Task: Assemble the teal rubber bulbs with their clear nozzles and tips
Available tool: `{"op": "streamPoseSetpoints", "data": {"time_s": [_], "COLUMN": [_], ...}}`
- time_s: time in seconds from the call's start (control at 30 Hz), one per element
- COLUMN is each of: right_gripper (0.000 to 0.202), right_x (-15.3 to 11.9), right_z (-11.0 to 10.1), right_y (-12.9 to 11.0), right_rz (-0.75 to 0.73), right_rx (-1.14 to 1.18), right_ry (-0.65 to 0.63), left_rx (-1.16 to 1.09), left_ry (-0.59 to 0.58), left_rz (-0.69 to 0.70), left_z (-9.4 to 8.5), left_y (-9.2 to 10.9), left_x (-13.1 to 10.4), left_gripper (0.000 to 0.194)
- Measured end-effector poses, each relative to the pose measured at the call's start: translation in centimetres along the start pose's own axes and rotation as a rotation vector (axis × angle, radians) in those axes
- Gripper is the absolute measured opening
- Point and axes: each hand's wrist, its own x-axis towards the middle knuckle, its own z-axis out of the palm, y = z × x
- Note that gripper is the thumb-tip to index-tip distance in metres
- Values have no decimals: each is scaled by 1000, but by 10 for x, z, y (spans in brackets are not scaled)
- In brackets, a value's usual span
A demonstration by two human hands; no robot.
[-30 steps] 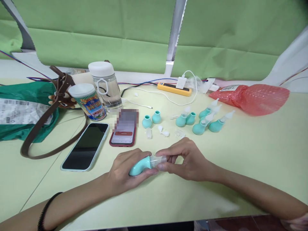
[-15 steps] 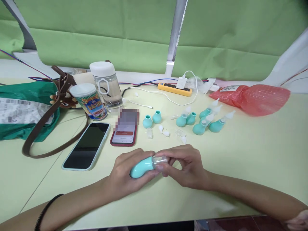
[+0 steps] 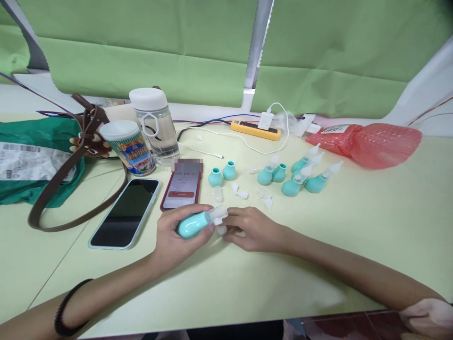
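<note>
My left hand (image 3: 168,238) is wrapped round a teal nasal aspirator bulb (image 3: 193,225), which lies tilted with its neck to the right. A clear tube (image 3: 215,215) is fitted on the neck. At the tube's far end, the fingers of my right hand (image 3: 253,230) are pinched on a small white nozzle tip (image 3: 221,229), partly hidden by the fingers. Behind my hands stand two bare teal bulbs (image 3: 215,177), beside a loose clear tube (image 3: 217,194) and loose white tips (image 3: 241,193). Farther right, several aspirators (image 3: 291,186) carry white tips.
A red-cased phone (image 3: 182,184) showing a timer and a pale-cased phone (image 3: 125,212) lie left. Behind them are a snack tub (image 3: 129,148), water bottle (image 3: 159,127), brown strap (image 3: 38,203) and green bag (image 3: 38,189). A yellow power strip (image 3: 247,131) and red package (image 3: 385,144) lie at the back.
Both hands have shifted left and up with the bulb, and its neck now points more upward. My right hand has moved off the clear tube and shows a white tip in its fingers.
</note>
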Motion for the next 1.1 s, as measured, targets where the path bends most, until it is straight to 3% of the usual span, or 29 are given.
{"op": "streamPoseSetpoints", "data": {"time_s": [0.07,0.23,0.47,0.6,0.9,1.1], "right_gripper": [14,23,19,19,22,18], "right_x": [0,-2,-5,-6,-3,-3], "right_z": [-8,-37,-33,-35,-31,-30], "right_y": [2,5,3,2,2,-6], "right_rz": [16,92,-117,-155,41,53], "right_rx": [120,538,420,402,669,611], "right_ry": [23,171,184,175,110,124], "left_rx": [13,12,11,-24,-103,-114], "left_ry": [-28,-91,-239,-260,-249,-240], "left_rz": [-8,-70,-190,-143,108,134], "left_z": [2,4,3,4,3,6], "left_y": [1,1,4,4,-1,-4], "left_x": [0,-2,-4,-4,-7,-12], "left_gripper": [12,11,13,14,19,21]}}
